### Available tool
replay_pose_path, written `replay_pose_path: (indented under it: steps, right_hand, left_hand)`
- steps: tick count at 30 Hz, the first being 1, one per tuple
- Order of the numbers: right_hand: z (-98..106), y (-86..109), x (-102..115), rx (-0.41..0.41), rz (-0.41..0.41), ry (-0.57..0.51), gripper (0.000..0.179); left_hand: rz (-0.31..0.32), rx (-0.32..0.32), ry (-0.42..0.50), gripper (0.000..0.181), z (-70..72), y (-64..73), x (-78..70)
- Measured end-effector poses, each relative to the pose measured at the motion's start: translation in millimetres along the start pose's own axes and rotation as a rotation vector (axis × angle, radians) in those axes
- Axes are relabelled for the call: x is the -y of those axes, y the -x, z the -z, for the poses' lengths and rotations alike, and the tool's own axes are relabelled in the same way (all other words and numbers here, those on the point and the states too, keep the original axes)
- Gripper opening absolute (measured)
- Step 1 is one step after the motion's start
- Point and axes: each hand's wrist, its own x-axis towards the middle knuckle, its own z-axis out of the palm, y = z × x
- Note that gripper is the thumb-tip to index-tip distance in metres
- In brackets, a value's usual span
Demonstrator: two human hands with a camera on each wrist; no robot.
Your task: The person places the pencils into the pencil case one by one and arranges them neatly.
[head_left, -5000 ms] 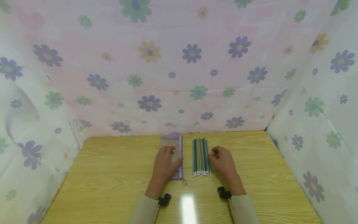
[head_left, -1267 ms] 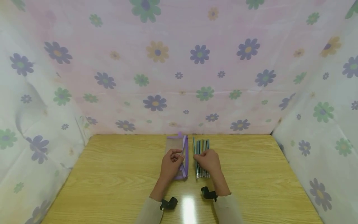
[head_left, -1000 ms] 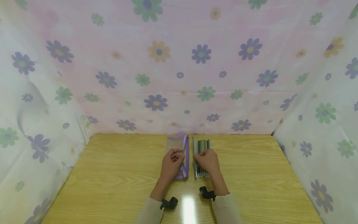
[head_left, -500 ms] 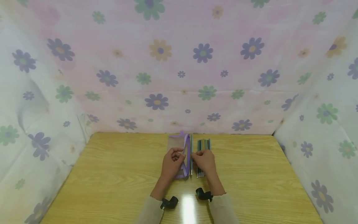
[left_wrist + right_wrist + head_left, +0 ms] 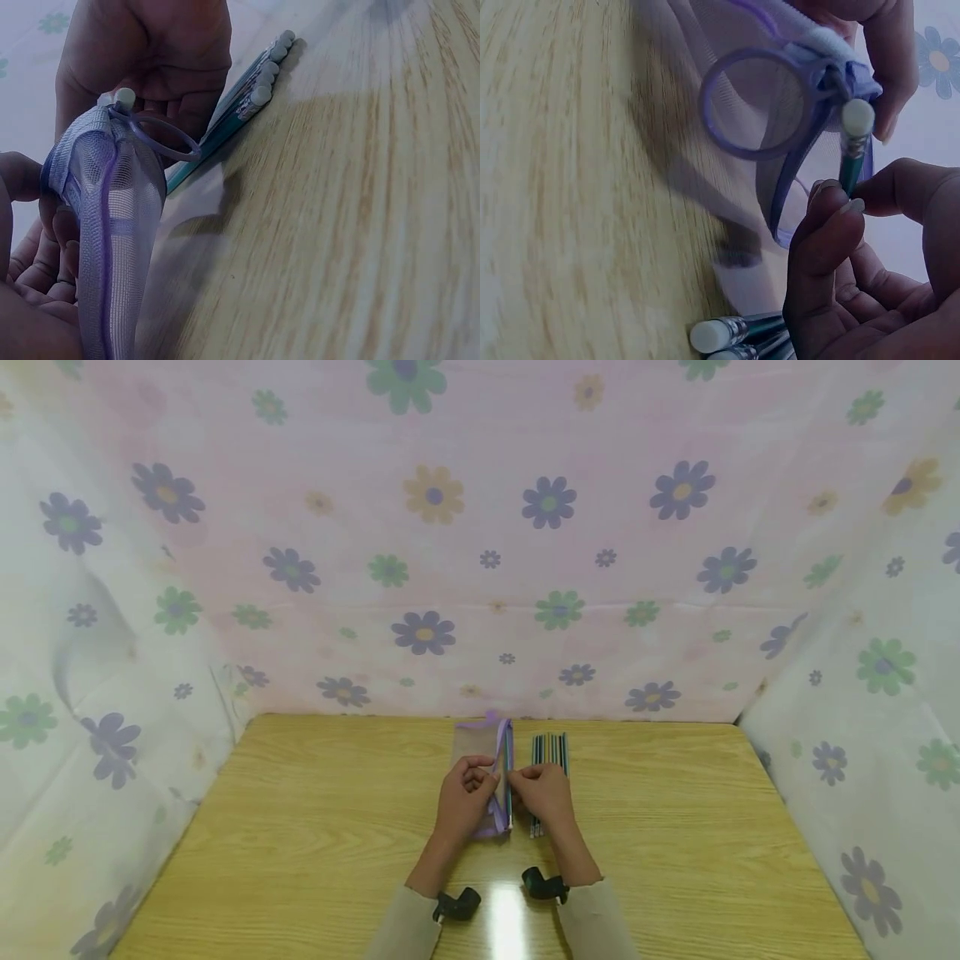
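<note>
The head view looks forward and down from above, farthest off, across the table point(image 5: 337, 810) to the cloth point(image 5: 465, 552) behind. Both wrist views look from low and very close, tilted sideways, sharing the near end of the pouch point(image 5: 127, 240) and the pencils point(image 5: 234, 114).

This looks like a little booth around a table. A creased pink-and-white cloth with purple, green and orange flowers point(image 5: 465, 452) makes walls at the back and on both sides. The flat yellow-brown table with wood lines point(image 5: 300, 793) fills the middle. You can't tell if it's in a home or an office.
</note>
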Motion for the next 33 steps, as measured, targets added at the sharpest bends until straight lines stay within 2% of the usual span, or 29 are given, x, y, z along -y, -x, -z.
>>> replay_pose_path:
  steps: [6, 16, 22, 33]
  right_hand:
    - [-2, 0.1, 0, -0.014, -0.002, -0.016, 0.022]
    - [-5, -0.1, 0, -0.052, -0.008, 0.020, 0.023]
    - [-5, 0.0, 1, -0.047, -0.028, -0.038, 0.021]
    - [-7, 0.8, -1, -0.014, 0.013, -0.081, 0.021]
  left_hand:
    - [-0.006, -0.007, -0.002, 0.024, -2.6, 3.2, -13.3]
    - [-0.018, -0.013, 0.035, 0.024, -1.0, -0.9, 6.8]
    - [-0.033, 0.012, 0.034, 0.023, 1.0, -1.0, 8.3]
    - [-0.028, 0.040, 0.008, 0.024, 0.5, -0.5, 8.5]
